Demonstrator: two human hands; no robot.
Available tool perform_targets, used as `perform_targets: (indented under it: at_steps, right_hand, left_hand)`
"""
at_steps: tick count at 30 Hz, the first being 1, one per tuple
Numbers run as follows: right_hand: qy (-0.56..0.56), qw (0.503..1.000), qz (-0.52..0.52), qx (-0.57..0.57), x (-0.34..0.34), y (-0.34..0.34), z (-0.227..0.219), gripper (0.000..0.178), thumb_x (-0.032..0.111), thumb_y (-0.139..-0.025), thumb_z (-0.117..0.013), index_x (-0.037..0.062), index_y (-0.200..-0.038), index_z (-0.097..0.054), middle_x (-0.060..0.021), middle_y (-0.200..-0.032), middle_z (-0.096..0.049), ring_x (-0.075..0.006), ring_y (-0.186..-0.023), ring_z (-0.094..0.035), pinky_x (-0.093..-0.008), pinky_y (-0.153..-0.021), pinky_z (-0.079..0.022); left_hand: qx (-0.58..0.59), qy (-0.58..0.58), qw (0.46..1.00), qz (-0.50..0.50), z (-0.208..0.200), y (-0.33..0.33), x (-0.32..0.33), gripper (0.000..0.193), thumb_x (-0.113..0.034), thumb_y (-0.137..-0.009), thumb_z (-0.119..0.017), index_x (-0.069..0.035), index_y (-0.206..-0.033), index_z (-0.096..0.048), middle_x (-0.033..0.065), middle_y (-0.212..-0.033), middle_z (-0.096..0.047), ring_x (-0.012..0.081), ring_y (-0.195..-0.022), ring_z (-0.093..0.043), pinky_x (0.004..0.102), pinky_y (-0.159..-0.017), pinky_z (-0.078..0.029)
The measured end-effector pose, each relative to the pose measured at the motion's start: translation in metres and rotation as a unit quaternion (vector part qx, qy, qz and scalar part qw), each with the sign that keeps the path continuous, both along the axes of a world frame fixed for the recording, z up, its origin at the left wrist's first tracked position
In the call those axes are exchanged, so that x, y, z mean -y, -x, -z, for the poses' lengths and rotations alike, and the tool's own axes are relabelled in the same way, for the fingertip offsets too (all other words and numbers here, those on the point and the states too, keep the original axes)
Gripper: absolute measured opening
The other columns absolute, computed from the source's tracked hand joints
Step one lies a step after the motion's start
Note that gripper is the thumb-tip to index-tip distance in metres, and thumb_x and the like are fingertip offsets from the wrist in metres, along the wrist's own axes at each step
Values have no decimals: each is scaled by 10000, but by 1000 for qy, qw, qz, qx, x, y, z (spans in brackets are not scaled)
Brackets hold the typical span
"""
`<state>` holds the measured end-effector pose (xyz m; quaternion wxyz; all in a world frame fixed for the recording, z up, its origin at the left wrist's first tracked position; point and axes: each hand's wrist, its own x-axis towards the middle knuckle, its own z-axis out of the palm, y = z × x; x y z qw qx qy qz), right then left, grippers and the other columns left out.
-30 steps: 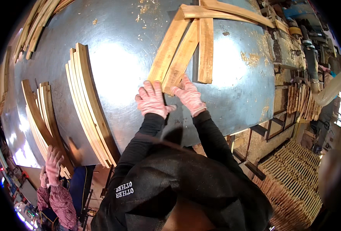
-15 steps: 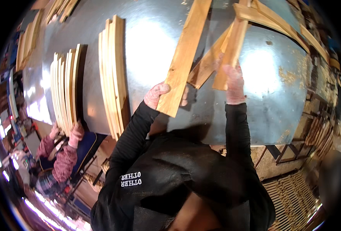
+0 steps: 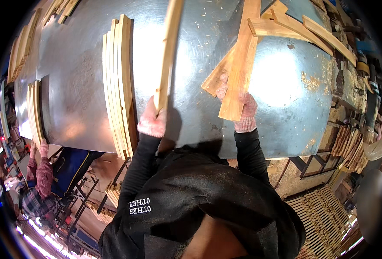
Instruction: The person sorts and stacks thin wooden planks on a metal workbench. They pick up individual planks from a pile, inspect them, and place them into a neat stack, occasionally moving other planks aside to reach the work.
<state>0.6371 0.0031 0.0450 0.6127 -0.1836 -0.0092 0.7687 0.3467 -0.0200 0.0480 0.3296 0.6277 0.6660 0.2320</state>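
My left hand point(image 3: 152, 119), in a pinkish glove, grips the near end of a wooden board point(image 3: 168, 52) that is turned on edge, its narrow side up. Gloved as well, my right hand point(image 3: 247, 111) is closed round the near end of a second wooden board point(image 3: 242, 60), whose broad face shows. Its thumb side is at the board's right edge and fingertips come out at the left. Beneath that board lies another plank point(image 3: 217, 77), slanting. To the left of my left hand a row of boards point(image 3: 119, 86) stands on edge on the metal table point(image 3: 78, 99).
Loose boards point(image 3: 301, 32) lie crossed at the far right, near wood shavings point(image 3: 312, 82). At the left, a co-worker's gloved hands point(image 3: 39, 147) hold a bundle of boards point(image 3: 34, 110). Stacked wood pieces point(image 3: 348, 146) sit beyond the table's right edge.
My left hand has moved left and rolled its board from flat onto its edge. My right hand has drawn its board nearer. The co-worker's bundle has shifted left.
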Motion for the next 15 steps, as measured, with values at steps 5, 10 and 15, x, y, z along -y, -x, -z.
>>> perform_targets:
  at_steps: [5,10,15]
  right_hand:
    - [7,998,17,59,3,31,-17,719,180,-741,-739,23,-1353,-397,-119,-1144,-525,-208,-912,-553,-351,-800,-483]
    - [69,972,-26,221,3,40,-2,724,231,-810,-733,100,-1430,-383,-118,-1132,-528,-202,-924,-562,-371,-813,-502]
    - [-64,613,-54,785,25,92,-18,867,406,-882,-669,96,-1534,-190,-292,-1325,-422,-408,-1136,-551,-471,-934,-489]
  left_hand:
    - [-338,-1,935,-106,-14,70,54,657,-255,-755,-743,-8,-1310,-493,224,-1259,-554,401,-1117,-557,449,-894,-498]
    - [-377,-22,911,-167,-13,89,49,998,-546,-730,-747,-5,-1452,-322,333,-1404,-369,478,-1307,-368,531,-1087,-298]
    - [43,-6,998,-35,-35,10,20,732,-400,-837,-670,1,-1383,-393,209,-1246,-504,337,-1128,-506,403,-947,-423]
